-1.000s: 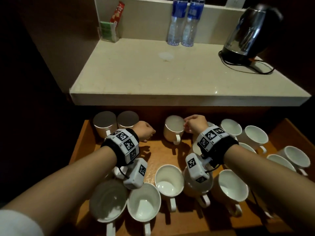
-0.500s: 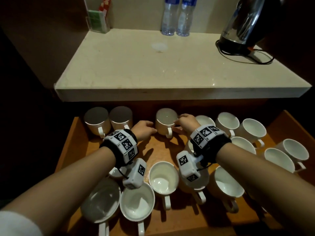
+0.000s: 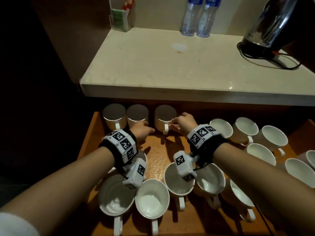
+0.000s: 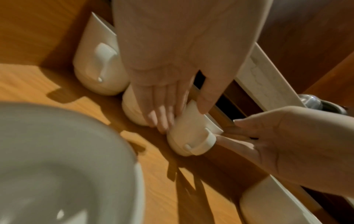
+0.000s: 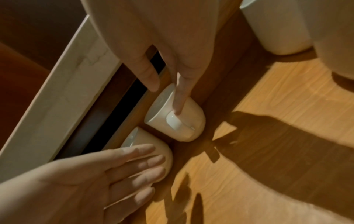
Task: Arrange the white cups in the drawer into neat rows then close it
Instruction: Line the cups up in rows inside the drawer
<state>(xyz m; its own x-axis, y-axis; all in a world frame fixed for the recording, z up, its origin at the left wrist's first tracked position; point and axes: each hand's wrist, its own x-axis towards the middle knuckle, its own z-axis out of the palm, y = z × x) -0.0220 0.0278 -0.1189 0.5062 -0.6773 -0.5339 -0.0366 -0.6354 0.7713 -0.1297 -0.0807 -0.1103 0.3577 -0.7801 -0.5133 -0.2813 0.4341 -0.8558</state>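
Observation:
The wooden drawer (image 3: 158,155) stands open, holding several white cups. At its back left, three upright cups form a row: the first cup (image 3: 114,116), the second cup (image 3: 137,116) and the third cup (image 3: 165,119), handles toward me. My left hand (image 3: 143,129) lays straight fingers (image 4: 153,115) against the second cup (image 4: 132,109), its thumb touching the third cup's rim. My right hand (image 3: 180,122) touches the third cup (image 5: 172,121) from the right; a straight finger (image 5: 179,97) lies along its side to the handle, the thumb just off the rim.
Several cups crowd the drawer's front (image 3: 151,200) and right side (image 3: 272,138), some tilted. The stone countertop (image 3: 170,65) overhangs the back row; on it stand a kettle (image 3: 272,26) with its cord, two water bottles (image 3: 196,16) and a sachet holder (image 3: 120,19).
The third cup has gone back and left, closer to the two cups at the drawer's back. My left hand has come forward onto the second cup.

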